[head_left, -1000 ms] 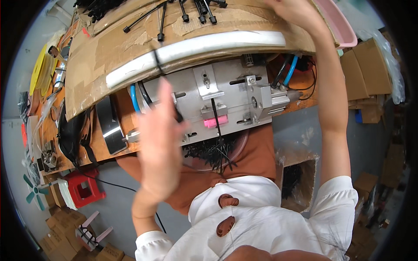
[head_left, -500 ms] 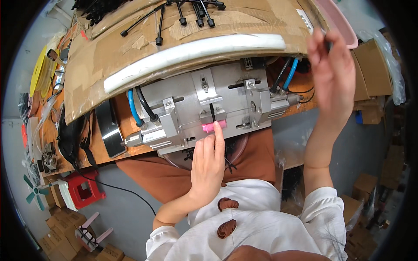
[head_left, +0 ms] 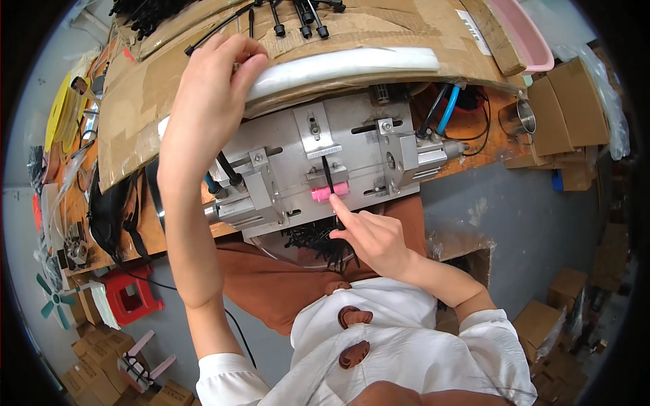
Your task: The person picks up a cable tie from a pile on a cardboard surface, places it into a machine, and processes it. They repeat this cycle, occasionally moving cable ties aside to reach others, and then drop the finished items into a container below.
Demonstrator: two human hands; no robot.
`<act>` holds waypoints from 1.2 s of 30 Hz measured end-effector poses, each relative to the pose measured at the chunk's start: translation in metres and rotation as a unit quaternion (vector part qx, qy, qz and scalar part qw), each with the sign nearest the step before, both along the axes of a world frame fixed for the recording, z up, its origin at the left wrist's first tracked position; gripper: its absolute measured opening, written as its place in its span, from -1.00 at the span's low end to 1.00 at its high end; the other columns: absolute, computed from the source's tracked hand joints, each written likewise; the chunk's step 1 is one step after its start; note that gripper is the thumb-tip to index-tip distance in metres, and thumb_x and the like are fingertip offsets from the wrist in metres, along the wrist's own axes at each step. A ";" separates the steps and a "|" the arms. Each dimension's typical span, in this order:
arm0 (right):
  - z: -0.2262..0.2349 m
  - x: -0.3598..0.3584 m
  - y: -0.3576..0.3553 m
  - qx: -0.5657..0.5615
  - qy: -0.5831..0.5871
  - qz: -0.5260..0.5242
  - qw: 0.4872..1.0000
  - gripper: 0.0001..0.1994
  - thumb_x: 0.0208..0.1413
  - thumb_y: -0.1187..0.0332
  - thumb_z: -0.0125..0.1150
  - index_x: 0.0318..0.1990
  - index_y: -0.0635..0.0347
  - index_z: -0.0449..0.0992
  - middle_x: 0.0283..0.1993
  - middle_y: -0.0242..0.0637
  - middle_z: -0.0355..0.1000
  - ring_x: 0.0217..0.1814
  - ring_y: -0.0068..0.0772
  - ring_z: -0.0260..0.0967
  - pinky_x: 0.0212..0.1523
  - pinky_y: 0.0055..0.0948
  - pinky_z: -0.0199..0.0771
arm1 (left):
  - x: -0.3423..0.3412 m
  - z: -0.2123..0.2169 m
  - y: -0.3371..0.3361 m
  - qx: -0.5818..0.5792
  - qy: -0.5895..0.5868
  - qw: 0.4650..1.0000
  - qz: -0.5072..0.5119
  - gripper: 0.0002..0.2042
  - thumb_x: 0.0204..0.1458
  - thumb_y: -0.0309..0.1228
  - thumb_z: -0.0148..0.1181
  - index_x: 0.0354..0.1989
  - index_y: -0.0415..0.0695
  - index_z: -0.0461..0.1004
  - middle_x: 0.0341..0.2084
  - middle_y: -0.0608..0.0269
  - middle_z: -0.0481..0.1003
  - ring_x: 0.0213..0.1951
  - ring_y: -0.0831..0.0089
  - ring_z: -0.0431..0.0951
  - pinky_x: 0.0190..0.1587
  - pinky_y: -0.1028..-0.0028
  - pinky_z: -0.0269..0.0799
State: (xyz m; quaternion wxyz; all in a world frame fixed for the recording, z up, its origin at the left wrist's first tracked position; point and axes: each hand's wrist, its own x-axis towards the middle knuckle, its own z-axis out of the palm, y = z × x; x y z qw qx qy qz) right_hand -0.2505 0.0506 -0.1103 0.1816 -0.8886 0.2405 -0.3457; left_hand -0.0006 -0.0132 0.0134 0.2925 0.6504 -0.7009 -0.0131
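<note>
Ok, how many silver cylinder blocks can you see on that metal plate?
2. One cylinder block sits at the left end of the metal plate, the other at its right end, with the pink piece between them. More could be hidden under the cardboard.

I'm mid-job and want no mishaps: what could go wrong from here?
The right hand has its index fingertip at the black rod, by the pink piece; a push there might shift the rod. If the metal blocks on either side move, they could pinch that finger. The left hand, beside rods on the cardboard, might knock some.
</note>
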 end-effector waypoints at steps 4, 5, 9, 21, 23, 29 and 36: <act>0.007 0.000 -0.001 0.004 0.025 -0.003 1.000 -0.34 -0.19 0.40 0.43 0.16 0.33 0.37 -0.62 -0.39 0.26 -0.64 -0.47 0.22 -0.62 -0.47 0.22 | -0.004 0.007 0.022 0.000 0.078 0.997 -0.015 -0.89 0.02 -0.57 0.13 -0.27 -0.28 0.47 -0.41 0.21 0.44 -0.36 0.46 0.43 -0.19 0.52 0.35; 0.010 -0.005 -0.002 0.006 0.058 -0.002 0.998 -0.35 -0.16 0.35 0.40 0.17 0.30 0.35 -0.60 -0.42 0.25 -0.63 -0.51 0.23 -0.61 -0.50 0.24 | -0.010 0.006 0.030 -0.002 0.079 0.997 -0.016 -0.89 0.02 -0.57 0.13 -0.27 -0.28 0.47 -0.41 0.21 0.44 -0.36 0.46 0.43 -0.19 0.52 0.35; 0.060 -0.007 -0.042 -0.083 0.025 0.034 0.996 -0.41 -0.18 0.42 0.41 0.10 0.31 0.42 -0.55 -0.37 0.35 -0.58 -0.41 0.32 -0.58 -0.46 0.32 | -0.056 -0.017 0.081 -0.107 0.057 0.989 0.080 -0.53 -0.19 -0.72 0.22 -0.01 -0.14 0.49 -0.42 0.25 0.41 -0.38 0.46 0.37 -0.22 0.49 0.36; 0.199 0.042 -0.223 0.116 0.124 0.026 0.985 -0.85 0.12 0.39 0.10 -0.25 0.29 0.49 -0.48 -0.34 0.45 -0.50 -0.60 0.33 -0.43 -0.59 0.35 | -0.142 -0.105 0.126 0.029 -0.063 0.997 0.038 -0.31 -0.22 -0.64 0.10 0.25 -0.38 0.17 -0.29 0.18 0.32 -0.28 0.32 0.33 -0.18 0.44 0.37; 0.182 0.059 -0.243 0.272 0.047 0.066 0.959 -0.82 0.18 0.33 0.12 -0.24 0.28 0.50 -0.45 -0.33 0.47 -0.47 -0.58 0.37 -0.43 -0.64 0.37 | -0.131 -0.110 0.134 0.068 -0.058 0.993 0.071 -0.32 -0.17 -0.62 0.18 0.25 -0.35 0.17 -0.29 0.16 0.33 -0.25 0.26 0.34 -0.16 0.38 0.34; 0.213 0.007 -0.220 0.448 -0.224 0.019 0.865 -0.80 0.19 0.29 0.15 -0.26 0.28 0.52 -0.39 -0.23 0.52 -0.30 -0.46 0.49 -0.40 -0.52 0.45 | -0.126 -0.083 0.124 0.079 -0.048 0.996 -0.006 -0.31 -0.22 -0.65 0.12 0.25 -0.34 0.18 -0.30 0.16 0.32 -0.27 0.29 0.34 -0.17 0.42 0.36; 0.133 -0.015 -0.133 0.196 -0.196 0.070 0.958 -0.81 0.12 0.60 0.09 -0.10 0.30 0.45 -0.22 -0.18 0.52 -0.33 -0.54 0.46 -0.48 -0.64 0.44 | 0.026 -0.015 0.003 -0.156 -0.121 0.977 0.074 -0.73 -0.01 -0.67 0.04 -0.16 -0.08 0.48 -0.29 0.12 0.42 -0.19 0.13 0.39 -0.08 0.29 0.30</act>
